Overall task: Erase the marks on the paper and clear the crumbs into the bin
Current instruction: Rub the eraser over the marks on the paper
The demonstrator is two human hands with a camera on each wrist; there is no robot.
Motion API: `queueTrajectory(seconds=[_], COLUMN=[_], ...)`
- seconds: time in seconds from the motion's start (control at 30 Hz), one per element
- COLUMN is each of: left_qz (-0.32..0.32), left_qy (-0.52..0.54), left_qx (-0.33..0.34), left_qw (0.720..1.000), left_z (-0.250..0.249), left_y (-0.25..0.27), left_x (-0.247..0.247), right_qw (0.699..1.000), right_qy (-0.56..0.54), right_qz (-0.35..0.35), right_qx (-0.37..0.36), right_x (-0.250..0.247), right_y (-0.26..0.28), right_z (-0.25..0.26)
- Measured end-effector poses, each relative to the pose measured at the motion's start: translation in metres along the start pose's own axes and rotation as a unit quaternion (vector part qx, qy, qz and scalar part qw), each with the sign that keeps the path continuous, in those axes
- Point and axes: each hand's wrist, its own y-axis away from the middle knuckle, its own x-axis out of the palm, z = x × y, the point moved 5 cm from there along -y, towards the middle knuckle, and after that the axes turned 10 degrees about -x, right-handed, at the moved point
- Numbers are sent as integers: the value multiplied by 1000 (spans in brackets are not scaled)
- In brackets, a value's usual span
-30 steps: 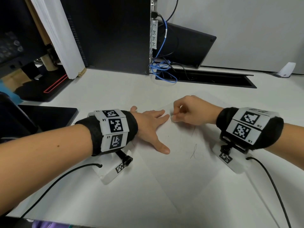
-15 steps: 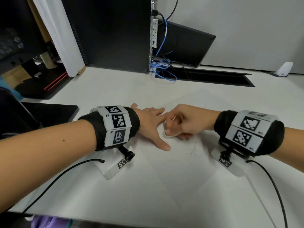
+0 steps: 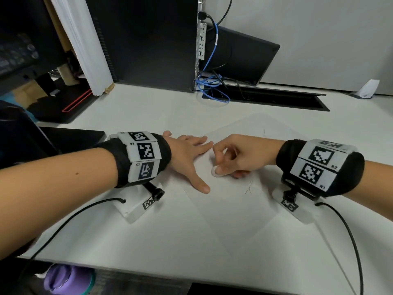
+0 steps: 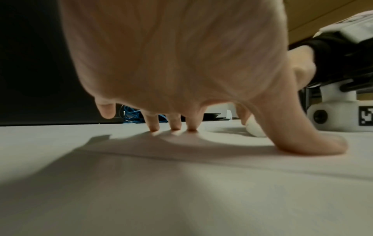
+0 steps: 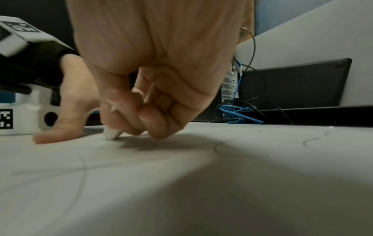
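Two hands on one sheet. Head view: paper (image 3: 229, 209) lies flat on the white desk (image 3: 148, 241), turned at an angle. Left hand (image 3: 187, 154) is spread flat, fingers straight, thumb out, pressing the sheet's left part. Right hand (image 3: 238, 154) is just beside it, fingers curled, pinching a small white eraser (image 3: 217, 171) whose lower end touches the paper between the left thumb and index. A pencil mark (image 3: 249, 187) sits just right of the eraser, another short mark (image 3: 264, 132) near the far edge. Black computer tower (image 3: 146, 39) and blue cable (image 3: 212, 90) at the back of the desk; purple bottle (image 3: 63, 279) below the near edge. No bin shows here.

Left wrist view: left hand (image 4: 173, 63) seen from below, fingertips (image 4: 174, 127) and thumb down on the paper (image 4: 181, 183), holding nothing. The eraser (image 4: 253, 129) peeks out behind the thumb, resting on the sheet, with the right wrist's camera mount beyond.

Right wrist view: right hand (image 5: 157, 71) clenched around the eraser (image 5: 112, 133), thumb and forefinger on it, tip on the paper (image 5: 201, 183). Curved pencil lines (image 5: 310, 142) run across the sheet, faint and blurred; a dark speck by the eraser tip may be a crumb, hard to tell. Left hand's thumb (image 5: 60, 132) lies flat just left of it.
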Motion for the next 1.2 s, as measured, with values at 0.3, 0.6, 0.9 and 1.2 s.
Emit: queueTrajectory(seconds=[0.3,0.6,0.9,1.2], left_qz=[4,-2,2,14], left_qy=[8,10,15,-6], left_qx=[-5,4,6,-8], left_qw=[1000,1000,1000,1000], left_z=[-1,-3,-3,-2], left_y=[4,5,5,7], left_x=[-2,-2,-2,-3], right_qw=[998,995,1000,996], right_qy=[51,62,17,77], right_qz=[-43,-71,-13,-45], right_qx=[-5,-14,-20,12], right_x=[-7,-8,1,-14], right_y=[-5,-18,-22,-10], right_z=[-2,4,5,-7])
